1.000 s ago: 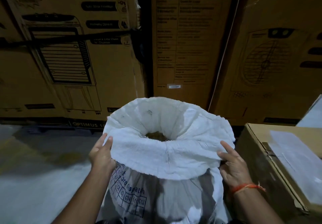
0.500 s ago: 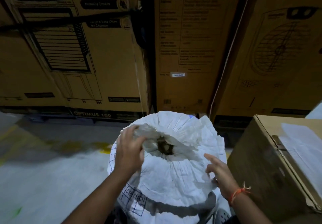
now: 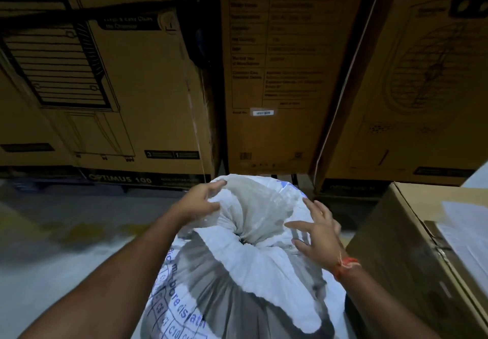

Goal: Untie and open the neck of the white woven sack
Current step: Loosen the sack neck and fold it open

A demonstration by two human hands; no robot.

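Upright sack [image 3: 237, 286], gathered neck [image 3: 250, 222] upward

The left hand [image 3: 196, 201] grips the gathered top of the sack [image 3: 253, 206] at its left side, while the right hand [image 3: 317, 233] rests with spread fingers on its right side.

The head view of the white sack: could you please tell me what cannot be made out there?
- Contents of the white sack: hidden by the bunched neck.
- Any tie at the neck: none discernible among the folds.
- Sack's base: cut off by the bottom edge.
- Blue print: partly cropped and creased.
- Left hand fingers: tips buried in the fabric.
- Text on the cartons: blurred.
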